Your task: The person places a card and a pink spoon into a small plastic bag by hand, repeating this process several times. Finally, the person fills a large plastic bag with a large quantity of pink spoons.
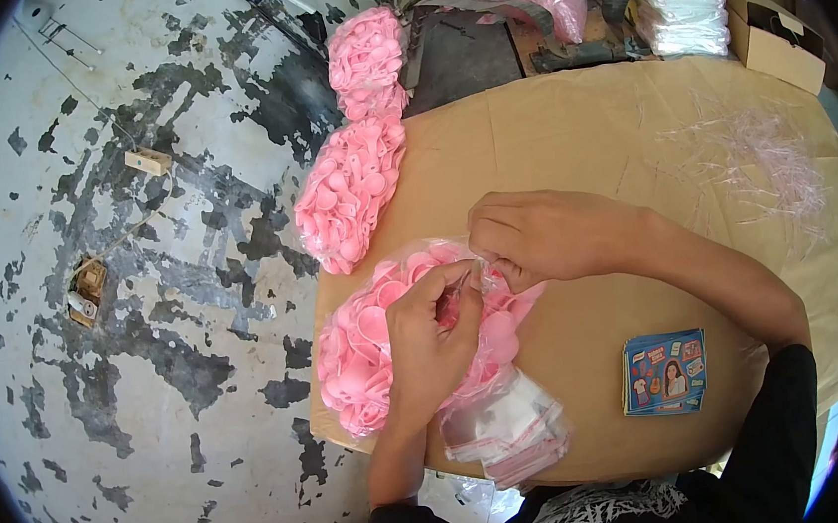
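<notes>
My left hand [440,329] and my right hand [527,237] meet above a clear bag full of pink plastic spoons [358,366]. Thumb and fingers of both hands are pinched together on thin clear plastic [480,268], apparently a bag's edge; its exact shape is partly hidden by the fingers. Pink pieces show beneath and between the hands. Just below my left wrist lies a loose stack of small clear plastic bags [508,428] with pinkish edges. To the right of it sits a pile of blue printed cards [665,372].
Two more filled bags, a nearer one [351,193] and a farther one [367,62], line the table's left edge. Thin clear strips [759,162] are scattered at the right. Plastic packs [679,15] and a cardboard box [773,36] stand at the back of the brown-covered table [547,131].
</notes>
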Tool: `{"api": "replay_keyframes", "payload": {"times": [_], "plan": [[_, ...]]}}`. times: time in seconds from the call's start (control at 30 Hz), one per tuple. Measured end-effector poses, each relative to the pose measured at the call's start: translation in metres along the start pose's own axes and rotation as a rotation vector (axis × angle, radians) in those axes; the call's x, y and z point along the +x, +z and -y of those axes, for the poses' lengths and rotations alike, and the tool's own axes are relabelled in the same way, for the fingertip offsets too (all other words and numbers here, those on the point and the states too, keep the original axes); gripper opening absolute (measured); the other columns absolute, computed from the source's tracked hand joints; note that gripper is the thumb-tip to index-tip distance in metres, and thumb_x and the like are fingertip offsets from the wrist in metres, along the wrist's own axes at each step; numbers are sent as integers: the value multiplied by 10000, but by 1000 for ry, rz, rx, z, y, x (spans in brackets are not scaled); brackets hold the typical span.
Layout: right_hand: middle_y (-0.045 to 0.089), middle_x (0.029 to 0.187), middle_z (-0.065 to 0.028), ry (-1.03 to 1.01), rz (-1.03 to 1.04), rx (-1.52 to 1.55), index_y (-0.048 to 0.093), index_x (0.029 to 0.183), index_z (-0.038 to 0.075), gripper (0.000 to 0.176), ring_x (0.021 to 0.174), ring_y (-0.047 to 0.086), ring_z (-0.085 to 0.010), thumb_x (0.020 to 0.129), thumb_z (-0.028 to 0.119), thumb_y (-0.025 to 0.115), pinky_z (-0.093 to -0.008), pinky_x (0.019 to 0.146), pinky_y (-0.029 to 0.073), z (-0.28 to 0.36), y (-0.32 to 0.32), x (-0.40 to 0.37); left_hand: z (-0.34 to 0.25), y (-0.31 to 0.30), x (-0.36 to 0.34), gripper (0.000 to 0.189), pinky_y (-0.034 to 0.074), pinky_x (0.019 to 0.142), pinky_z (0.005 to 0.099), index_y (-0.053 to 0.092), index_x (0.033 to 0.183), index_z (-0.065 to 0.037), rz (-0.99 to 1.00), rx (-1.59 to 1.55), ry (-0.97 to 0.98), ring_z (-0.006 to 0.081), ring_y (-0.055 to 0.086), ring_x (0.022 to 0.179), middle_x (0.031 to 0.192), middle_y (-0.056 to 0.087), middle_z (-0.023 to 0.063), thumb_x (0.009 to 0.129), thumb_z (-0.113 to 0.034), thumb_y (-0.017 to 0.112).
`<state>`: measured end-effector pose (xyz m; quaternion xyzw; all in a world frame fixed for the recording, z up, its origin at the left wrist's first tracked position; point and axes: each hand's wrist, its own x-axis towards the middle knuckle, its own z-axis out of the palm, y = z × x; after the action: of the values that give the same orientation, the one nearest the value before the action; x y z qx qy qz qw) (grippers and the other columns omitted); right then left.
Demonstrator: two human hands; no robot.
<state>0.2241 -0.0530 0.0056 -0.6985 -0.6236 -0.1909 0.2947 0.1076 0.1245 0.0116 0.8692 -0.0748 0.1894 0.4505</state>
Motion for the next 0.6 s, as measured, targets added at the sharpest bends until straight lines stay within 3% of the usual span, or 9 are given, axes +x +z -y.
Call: {"api": "replay_keyframes", "payload": {"times": [0.1, 0.17, 0.2, 0.37, 0.47, 0.6], "plan": [[570, 793, -150, 252, 135, 366, 537, 939, 19, 185, 729, 591, -290, 828, 133, 632, -389, 681, 477, 0, -6, -2, 3, 2, 0, 136, 339, 558, 182, 700, 1044, 27, -8, 11, 7, 9, 431, 639, 714, 561, -51, 936, -31, 641], [555, 753, -165, 408, 281, 562, 526, 948, 15, 168, 684, 581, -295, 863, 132, 612, -393, 649, 459, 4, -17, 2, 1, 0, 1, 144, 401, 560, 221, 681, 1035, 30, 15, 28, 7, 58, 493, 619, 738, 622, 44, 906, -13, 636], [566, 788, -148, 391, 263, 568, 513, 968, 21, 180, 695, 591, -308, 854, 103, 625, -387, 660, 469, 0, -13, 1, 1, -1, 1, 150, 433, 561, 240, 672, 1030, 31, 24, 35, 5, 82, 525, 609, 750, 653, 92, 890, -4, 633], [593, 888, -105, 404, 217, 460, 507, 998, 46, 247, 797, 624, -320, 819, 63, 676, -384, 704, 501, 0, -11, -1, 4, -2, 2, 137, 438, 562, 253, 668, 1018, 28, 38, 60, 48, 102, 528, 601, 741, 644, 95, 890, -3, 631], [591, 897, -83, 52, -99, 85, 530, 938, 62, 217, 870, 619, -297, 803, 94, 698, -397, 725, 513, 1, -11, -3, 4, -3, 1, 124, 440, 561, 257, 661, 1007, 30, 34, 69, 50, 103, 529, 602, 745, 643, 99, 892, -4, 629], [596, 913, -70, -89, -121, -159, 550, 867, 72, 209, 907, 609, -271, 754, 118, 720, -384, 751, 516, 6, -15, 3, -2, -4, 1, 111, 441, 563, 259, 652, 994, 34, 32, 105, 24, 104, 527, 605, 754, 644, 99, 893, -2, 627]]}}
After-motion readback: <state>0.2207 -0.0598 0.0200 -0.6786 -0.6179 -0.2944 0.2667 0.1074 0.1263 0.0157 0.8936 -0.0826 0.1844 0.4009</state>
